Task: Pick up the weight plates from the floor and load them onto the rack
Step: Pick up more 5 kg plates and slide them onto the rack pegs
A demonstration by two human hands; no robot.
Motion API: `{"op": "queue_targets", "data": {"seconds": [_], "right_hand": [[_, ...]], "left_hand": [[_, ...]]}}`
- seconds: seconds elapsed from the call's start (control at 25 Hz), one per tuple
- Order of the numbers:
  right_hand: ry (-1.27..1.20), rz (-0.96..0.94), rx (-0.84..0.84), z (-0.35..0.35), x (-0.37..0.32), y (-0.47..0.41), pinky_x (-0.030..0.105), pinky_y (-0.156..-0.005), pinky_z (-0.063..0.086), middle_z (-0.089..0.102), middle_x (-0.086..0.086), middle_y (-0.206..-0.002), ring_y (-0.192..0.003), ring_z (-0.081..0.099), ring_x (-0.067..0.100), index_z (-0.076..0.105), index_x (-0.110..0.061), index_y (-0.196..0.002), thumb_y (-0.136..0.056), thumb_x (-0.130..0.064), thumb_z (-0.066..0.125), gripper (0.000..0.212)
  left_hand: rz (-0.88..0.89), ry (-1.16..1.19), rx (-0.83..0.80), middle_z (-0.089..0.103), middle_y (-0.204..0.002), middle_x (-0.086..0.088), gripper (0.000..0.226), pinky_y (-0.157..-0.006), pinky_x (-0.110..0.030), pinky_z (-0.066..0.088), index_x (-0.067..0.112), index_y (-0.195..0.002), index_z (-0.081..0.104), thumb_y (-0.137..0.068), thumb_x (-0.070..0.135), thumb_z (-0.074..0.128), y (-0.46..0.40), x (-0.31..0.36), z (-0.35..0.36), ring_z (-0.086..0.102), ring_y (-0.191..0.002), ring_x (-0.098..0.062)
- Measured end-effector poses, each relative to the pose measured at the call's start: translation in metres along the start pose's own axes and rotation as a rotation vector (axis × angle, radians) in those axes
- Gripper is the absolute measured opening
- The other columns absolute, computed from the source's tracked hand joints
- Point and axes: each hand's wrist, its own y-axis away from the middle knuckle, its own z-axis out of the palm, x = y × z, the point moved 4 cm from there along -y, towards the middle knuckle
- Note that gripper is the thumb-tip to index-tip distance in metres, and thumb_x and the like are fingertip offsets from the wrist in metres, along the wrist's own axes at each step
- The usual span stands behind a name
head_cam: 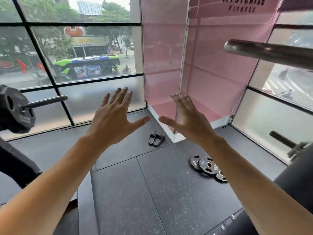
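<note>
Head view: left hand (112, 119) and right hand (191, 122) both spread, holding nothing. Small black iron weight plates (207, 167) lying on dark rubber floor (135, 192), unlifted. Next, probably: reaching down right, gripping one.

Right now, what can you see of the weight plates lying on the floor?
The weight plates are small black discs with grip cut-outs, a metal-ringed centre hole and pale lettering; one reads 5KG. At least three lie overlapping in a loose pile on the dark speckled rubber floor, right of centre. The right forearm crosses in front and hides part of the pile. Nothing visibly touches them but the floor and each other.
</note>
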Motion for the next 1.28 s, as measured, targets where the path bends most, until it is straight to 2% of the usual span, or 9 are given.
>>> {"op": "queue_targets", "data": {"seconds": [0.12, 0.28, 0.4, 0.52, 0.68, 0.8, 1.0, 1.28], "right_hand": [[0.036, 0.035, 0.029, 0.027, 0.019, -0.073, 0.049, -0.117, 0.022, 0.01, -0.006, -0.166, -0.154, 0.001, 0.016, 0.015, -0.03, -0.156, -0.077, -0.087, 0.032, 0.099], [0.076, 0.103, 0.07, 0.053, 0.032, -0.176, 0.058, -0.121, 0.011, 0.009, -0.003, -0.167, -0.153, -0.007, 0.019, 0.016, -0.027, -0.156, -0.077, -0.088, 0.029, 0.1], [0.087, 0.135, 0.088, 0.075, 0.033, -0.245, 0.059, -0.121, 0.008, 0.009, -0.002, -0.167, -0.153, -0.008, 0.019, 0.017, -0.025, -0.157, -0.082, -0.083, 0.036, 0.096], [0.099, 0.169, 0.089, 0.092, 0.044, -0.28, 0.058, -0.122, 0.008, 0.008, -0.002, -0.167, -0.153, -0.009, 0.018, 0.016, -0.025, -0.157, -0.085, -0.079, 0.043, 0.093], [0.12, 0.246, 0.119, 0.101, 0.085, -0.319, 0.059, -0.12, 0.014, 0.01, -0.004, -0.167, -0.153, -0.007, 0.016, 0.018, -0.026, -0.157, -0.079, -0.086, 0.035, 0.1], [0.13, 0.293, 0.158, 0.102, 0.123, -0.342, 0.058, -0.12, 0.015, 0.011, -0.005, -0.166, -0.153, -0.007, 0.015, 0.017, -0.026, -0.157, -0.078, -0.087, 0.032, 0.101], [0.12, 0.399, 0.222, 0.102, 0.224, -0.392, 0.057, -0.12, 0.017, 0.01, -0.006, -0.167, -0.153, -0.008, 0.013, 0.016, -0.027, -0.157, -0.077, -0.088, 0.032, 0.102], [0.13, 0.604, 0.282, 0.061, 0.358, -0.441, 0.057, -0.119, 0.02, 0.011, -0.005, -0.166, -0.153, -0.004, 0.014, 0.017, -0.026, -0.157, -0.076, -0.088, 0.032, 0.102]], "left_hand": [[0.05, 0.042, 0.003, 0.013, -0.167, -0.004, 0.114, -0.126, -0.041, 0.006, 0.013, -0.159, 0.018, -0.077, 0.092, 0.017, -0.065, -0.042, 0.045, 0.006, -0.154, -0.016], [0.105, 0.063, -0.011, 0.013, -0.167, -0.003, 0.113, -0.126, -0.04, 0.005, 0.013, -0.159, 0.019, -0.077, 0.092, 0.016, -0.152, -0.115, 0.078, 0.006, -0.154, -0.016], [0.128, 0.061, -0.023, 0.016, -0.166, -0.004, 0.115, -0.126, -0.041, 0.007, 0.012, -0.158, 0.022, -0.076, 0.092, 0.015, -0.217, -0.17, 0.105, 0.01, -0.154, -0.019], [0.176, 0.098, -0.042, 0.018, -0.166, -0.006, 0.115, -0.125, -0.043, 0.009, 0.012, -0.158, 0.022, -0.076, 0.092, 0.016, -0.264, -0.188, 0.133, 0.012, -0.154, -0.02], [0.248, 0.164, -0.054, 0.012, -0.166, -0.005, 0.115, -0.125, -0.043, 0.008, 0.014, -0.159, 0.018, -0.075, 0.094, 0.012, -0.319, -0.179, 0.173, 0.007, -0.154, -0.019], [0.318, 0.199, -0.077, 0.006, -0.167, -0.003, 0.112, -0.126, -0.041, 0.005, 0.016, -0.16, 0.013, -0.077, 0.092, 0.016, -0.366, -0.158, 0.206, 0.002, -0.154, -0.017], [0.437, 0.24, -0.073, 0.004, -0.167, -0.002, 0.109, -0.126, -0.042, 0.005, 0.017, -0.16, 0.012, -0.08, 0.09, 0.019, -0.468, -0.106, 0.28, 0.002, -0.154, -0.017], [0.582, 0.302, -0.158, 0.004, -0.167, -0.005, 0.112, -0.126, -0.043, 0.005, 0.015, -0.16, 0.011, -0.078, 0.091, 0.013, -0.602, -0.012, 0.361, 0.002, -0.154, -0.018]]}}
